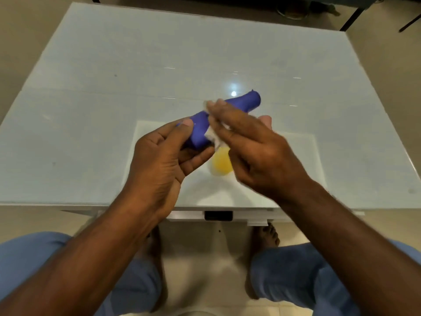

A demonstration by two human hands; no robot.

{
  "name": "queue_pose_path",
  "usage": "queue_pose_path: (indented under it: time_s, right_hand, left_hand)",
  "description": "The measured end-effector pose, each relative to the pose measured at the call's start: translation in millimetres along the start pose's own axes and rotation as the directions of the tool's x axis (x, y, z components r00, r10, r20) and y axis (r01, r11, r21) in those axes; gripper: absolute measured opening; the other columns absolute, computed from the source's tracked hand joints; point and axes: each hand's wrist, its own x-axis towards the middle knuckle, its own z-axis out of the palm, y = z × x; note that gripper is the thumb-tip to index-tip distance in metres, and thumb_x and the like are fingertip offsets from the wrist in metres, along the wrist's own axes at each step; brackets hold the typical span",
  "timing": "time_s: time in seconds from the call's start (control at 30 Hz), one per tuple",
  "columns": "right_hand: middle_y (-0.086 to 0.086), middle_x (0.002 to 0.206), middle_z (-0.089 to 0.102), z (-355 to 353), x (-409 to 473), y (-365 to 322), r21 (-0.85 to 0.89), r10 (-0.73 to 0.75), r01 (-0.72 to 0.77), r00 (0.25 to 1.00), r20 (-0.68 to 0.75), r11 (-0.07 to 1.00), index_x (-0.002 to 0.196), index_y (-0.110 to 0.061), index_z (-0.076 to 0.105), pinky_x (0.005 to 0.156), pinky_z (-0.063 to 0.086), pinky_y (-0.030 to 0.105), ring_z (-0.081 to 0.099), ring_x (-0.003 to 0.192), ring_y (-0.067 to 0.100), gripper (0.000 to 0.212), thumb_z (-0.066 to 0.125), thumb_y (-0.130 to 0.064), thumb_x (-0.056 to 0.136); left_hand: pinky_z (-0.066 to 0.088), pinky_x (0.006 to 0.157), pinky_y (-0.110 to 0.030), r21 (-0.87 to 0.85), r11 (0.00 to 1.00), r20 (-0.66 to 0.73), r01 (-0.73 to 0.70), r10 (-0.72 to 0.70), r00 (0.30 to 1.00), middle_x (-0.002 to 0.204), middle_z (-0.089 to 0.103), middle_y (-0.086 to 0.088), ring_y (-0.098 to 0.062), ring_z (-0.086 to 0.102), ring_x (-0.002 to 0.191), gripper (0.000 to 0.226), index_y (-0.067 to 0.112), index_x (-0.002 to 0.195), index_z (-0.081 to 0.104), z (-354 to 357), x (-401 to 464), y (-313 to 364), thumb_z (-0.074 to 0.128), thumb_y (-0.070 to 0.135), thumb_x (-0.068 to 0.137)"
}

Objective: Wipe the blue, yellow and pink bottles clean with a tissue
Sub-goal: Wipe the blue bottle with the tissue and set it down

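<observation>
Mostly hidden yellow bottle (220, 162), blurred tissue (214, 137)

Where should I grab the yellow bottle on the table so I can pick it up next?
Probably around its near, rounded end, coming from above on the side facing you. The yellow bottle sits on the table, and its far part is hidden under the right hand and the tissue. I cannot tell if it is upright or lying down.
</observation>
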Motion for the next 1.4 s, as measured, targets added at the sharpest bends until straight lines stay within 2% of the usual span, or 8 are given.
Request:
queue_pose_path:
  time_s: [0.27, 0.47, 0.57, 0.77, 0.9, 1.07, 1.2, 1.4]
  right_hand:
    - [0.005, 0.148, 0.064, -13.4, 8.6, 20.3, 0.271, 0.522, -0.463, 0.825, -0.216, 0.844, 0.141, -0.005, 0.066, 0.112, 0.051, 0.021, 0.059, 0.138, 0.013, 0.042, 0.058, -0.014, 0.101]
    - [-0.007, 0.09, 0.081, -21.1, 25.4, 8.5, 0.823, 0.859, -0.561, 0.463, 0.22, 0.092, 0.085, -0.024, 0.082, 0.094, 0.062, 0.033, 0.076, 0.1, 0.015, 0.028, 0.063, -0.019, 0.106]
    - [-0.005, 0.087, 0.083, -23.4, 27.9, 5.3, 0.826, 0.862, -0.563, 0.403, 0.308, -0.032, 0.08, -0.022, 0.08, 0.088, 0.064, 0.029, 0.077, 0.098, 0.018, 0.028, 0.066, -0.018, 0.104]
    - [0.0, 0.085, 0.084, -26.0, 25.4, 13.2, 0.819, 0.887, -0.567, 0.327, 0.326, -0.092, 0.085, -0.017, 0.077, 0.092, 0.064, 0.027, 0.08, 0.098, 0.02, 0.021, 0.069, -0.028, 0.101]
    - [0.006, 0.111, 0.081, -18.7, 17.6, 22.3, 0.737, 0.905, -0.639, 0.416, 0.092, 0.219, 0.095, -0.027, 0.086, 0.111, 0.056, 0.042, 0.073, 0.118, 0.022, 0.023, 0.065, -0.031, 0.105]
    - [0.019, 0.149, 0.061, -20.0, 5.3, 5.9, 0.2, 0.256, -0.217, 0.946, -0.201, 0.956, 0.145, 0.003, 0.058, 0.118, 0.049, 0.037, 0.058, 0.141, 0.029, 0.041, 0.054, -0.003, 0.105]
    - [0.016, 0.165, 0.046, 6.1, -7.1, -8.6, 0.009, -0.055, 0.055, 0.993, 0.101, 0.998, 0.155, -0.003, 0.049, 0.117, 0.037, 0.072, 0.04, 0.156, 0.035, 0.043, 0.048, -0.015, 0.113]
    - [0.025, 0.156, 0.054, -6.3, -0.8, 28.1, -0.121, 0.262, -0.263, 0.965, -0.029, 0.957, 0.146, 0.006, 0.056, 0.115, 0.051, 0.055, 0.052, 0.146, 0.04, 0.045, 0.056, 0.009, 0.101]
  left_hand:
    - [0.063, 0.078, -0.032, -0.056, 0.987, 0.002, 0.148, -0.148, 0.989, 0.103, 0.077, -0.019, -0.029, 0.077, 0.093, 0.023, 0.015, 0.117, 0.065, -1.9, 1.5, 4.3, 0.053, 0.027, 0.102]
    - [0.062, 0.067, -0.027, 0.099, 0.97, 0.1, 0.22, -0.23, 0.968, 0.09, 0.076, -0.015, -0.021, 0.072, 0.075, 0.029, 0.017, 0.118, 0.07, -3.6, 0.9, 1.4, 0.047, 0.028, 0.104]
    - [0.063, 0.075, -0.03, 0.327, 0.942, 0.114, 0.075, -0.118, 0.986, 0.103, 0.076, -0.011, -0.021, 0.076, 0.085, 0.031, 0.024, 0.122, 0.068, -1.6, -0.2, -5.8, 0.044, 0.035, 0.107]
    - [0.058, 0.093, -0.026, 0.736, 0.196, 0.544, -0.648, 0.398, 0.738, 0.127, 0.067, 0.0, -0.013, 0.068, 0.107, 0.059, 0.014, 0.139, 0.058, -14.9, 4.4, -19.7, 0.077, 0.037, 0.088]
    - [0.057, 0.09, -0.023, 0.793, 0.214, 0.433, -0.57, 0.459, 0.776, 0.122, 0.069, 0.007, -0.007, 0.066, 0.103, 0.048, 0.02, 0.136, 0.06, -16.5, 5.4, -17.5, 0.067, 0.042, 0.094]
    - [0.041, 0.067, -0.007, 0.852, 0.185, 0.359, -0.489, 0.473, 0.805, 0.12, 0.072, 0.005, 0.0, 0.052, 0.059, 0.043, 0.02, 0.131, 0.065, -14.6, 4.5, -15.5, 0.068, 0.042, 0.094]
    - [0.045, 0.069, -0.007, 0.806, 0.2, 0.399, -0.557, 0.511, 0.761, 0.11, 0.071, 0.011, 0.002, 0.06, 0.07, 0.031, 0.019, 0.119, 0.069, -14.8, 4.0, -15.6, 0.067, 0.036, 0.092]
    - [0.055, 0.065, -0.021, 0.8, 0.223, 0.378, -0.557, 0.533, 0.757, 0.112, 0.062, 0.022, -0.006, 0.063, 0.086, 0.041, 0.025, 0.13, 0.065, -16.2, 2.7, -14.1, 0.066, 0.044, 0.093]
